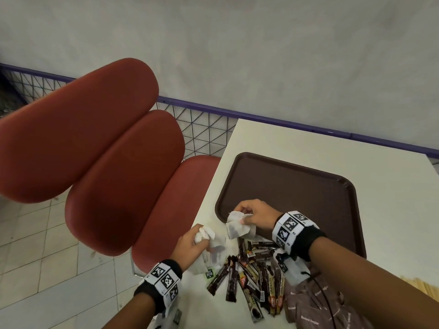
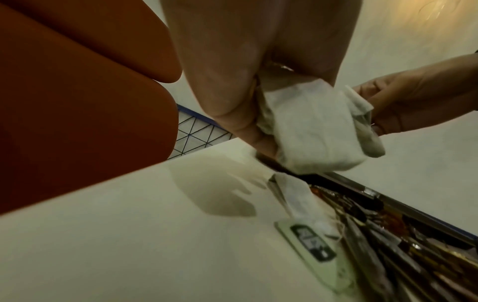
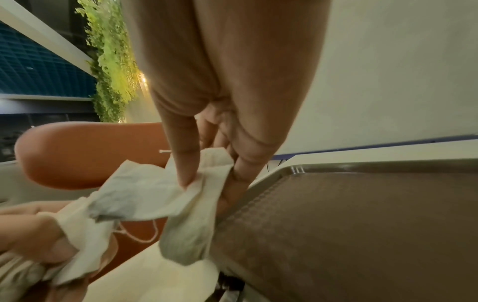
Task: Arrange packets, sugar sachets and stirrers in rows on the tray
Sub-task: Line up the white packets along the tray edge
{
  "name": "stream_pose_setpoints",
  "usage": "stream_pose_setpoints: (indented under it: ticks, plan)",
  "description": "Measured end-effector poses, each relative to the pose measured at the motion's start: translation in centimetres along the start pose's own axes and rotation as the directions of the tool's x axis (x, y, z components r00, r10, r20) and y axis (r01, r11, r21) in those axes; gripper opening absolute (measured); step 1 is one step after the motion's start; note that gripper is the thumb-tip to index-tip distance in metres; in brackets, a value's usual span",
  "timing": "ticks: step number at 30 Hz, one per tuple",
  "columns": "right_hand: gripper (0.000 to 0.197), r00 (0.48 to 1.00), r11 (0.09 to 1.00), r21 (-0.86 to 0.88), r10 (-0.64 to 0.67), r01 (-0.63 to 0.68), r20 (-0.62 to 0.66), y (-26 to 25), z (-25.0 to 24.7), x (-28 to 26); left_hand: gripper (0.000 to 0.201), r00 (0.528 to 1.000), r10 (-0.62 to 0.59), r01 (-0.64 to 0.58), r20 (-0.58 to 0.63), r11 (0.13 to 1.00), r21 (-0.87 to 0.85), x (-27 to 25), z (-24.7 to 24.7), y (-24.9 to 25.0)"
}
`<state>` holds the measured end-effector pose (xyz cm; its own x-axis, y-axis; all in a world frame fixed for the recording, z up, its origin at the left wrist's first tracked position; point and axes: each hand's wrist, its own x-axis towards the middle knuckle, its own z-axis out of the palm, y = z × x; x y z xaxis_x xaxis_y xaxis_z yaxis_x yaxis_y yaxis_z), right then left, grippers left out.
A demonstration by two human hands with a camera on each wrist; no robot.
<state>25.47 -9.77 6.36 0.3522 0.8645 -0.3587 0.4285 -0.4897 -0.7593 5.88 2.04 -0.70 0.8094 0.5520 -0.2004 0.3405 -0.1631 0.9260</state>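
Note:
My left hand (image 1: 200, 237) grips a bunch of white tea bags (image 1: 209, 232) above the table's left edge; the left wrist view shows those tea bags (image 2: 310, 132) curled in the fingers. My right hand (image 1: 245, 216) pinches more tea bags (image 1: 236, 225) over the near left corner of the brown tray (image 1: 297, 186), whose bare floor (image 3: 362, 224) holds nothing. In the right wrist view thumb and fingers (image 3: 186, 173) clamp the tea bags (image 3: 145, 194). Dark coffee stick packets (image 1: 251, 276) lie in a loose pile near me, with brown sugar sachets (image 1: 316, 307) to their right.
Wooden stirrers (image 1: 425, 288) show at the right edge, partly behind my right forearm. A tea bag with a green tag (image 2: 308, 241) lies on the white table (image 1: 356, 157). A red padded chair (image 1: 107, 162) stands left of the table, and a wire fence (image 1: 206, 129) runs behind.

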Motion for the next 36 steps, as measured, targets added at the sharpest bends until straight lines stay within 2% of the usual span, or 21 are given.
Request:
stream_pose_setpoints:
  ticks: [2,6,11,13,15,17,19,24,30,33,36]
  plan:
    - [0.029,0.998,1.0,0.021,0.009,-0.01,0.065,-0.2,-0.7,-0.1,0.042,1.0,-0.023,0.022,-0.01,0.998,-0.059,0.8,0.0,-0.1]
    - [0.032,0.986,0.995,0.098,0.002,-0.019,0.167,-0.7,-1.4,-0.3,0.035,0.996,-0.088,0.086,0.0,0.983,-0.161,2.1,0.4,0.9]
    - [0.03,0.955,0.993,0.117,-0.008,-0.028,0.297,-1.3,-1.3,0.2,0.049,0.994,-0.105,0.103,0.002,0.97,-0.222,3.4,1.6,2.8]
    - [0.026,0.949,0.996,0.09,-0.008,-0.022,0.316,-1.5,-1.3,0.2,0.039,0.987,-0.16,0.154,0.009,0.934,-0.324,3.7,2.1,3.3]
    - [0.025,0.967,0.998,0.064,-0.003,-0.014,0.254,-1.3,-1.2,0.4,0.024,0.98,-0.197,0.196,0.041,0.891,-0.409,3.9,2.6,3.4]
    - [0.024,0.99,0.998,0.055,0.017,-0.025,0.138,-0.9,-1.0,0.7,0.019,0.974,-0.212,0.225,0.082,0.852,-0.472,4.0,3.1,3.6]
    - [0.025,0.997,0.996,0.068,0.048,-0.052,0.066,-0.6,-0.7,0.9,0.021,0.971,-0.215,0.238,0.104,0.823,-0.515,4.0,3.4,3.8]
    - [0.026,0.998,0.991,0.118,0.063,-0.065,0.026,0.0,-0.1,1.0,0.037,0.965,-0.218,0.26,0.143,0.784,-0.563,3.7,3.4,3.5]
    - [0.029,0.995,0.98,0.197,0.03,-0.011,-0.092,0.2,0.6,1.1,0.065,0.968,-0.189,0.246,0.165,0.845,-0.476,3.6,3.7,3.3]
    - [0.031,0.987,0.954,0.299,0.056,-0.009,-0.151,0.4,0.6,1.0,0.065,0.972,-0.191,0.232,0.136,0.862,-0.45,3.9,3.8,3.2]
    - [0.032,0.983,0.918,0.396,0.072,0.0,-0.167,0.6,0.3,0.8,0.053,0.975,-0.189,0.221,0.116,0.874,-0.433,4.2,3.7,3.2]
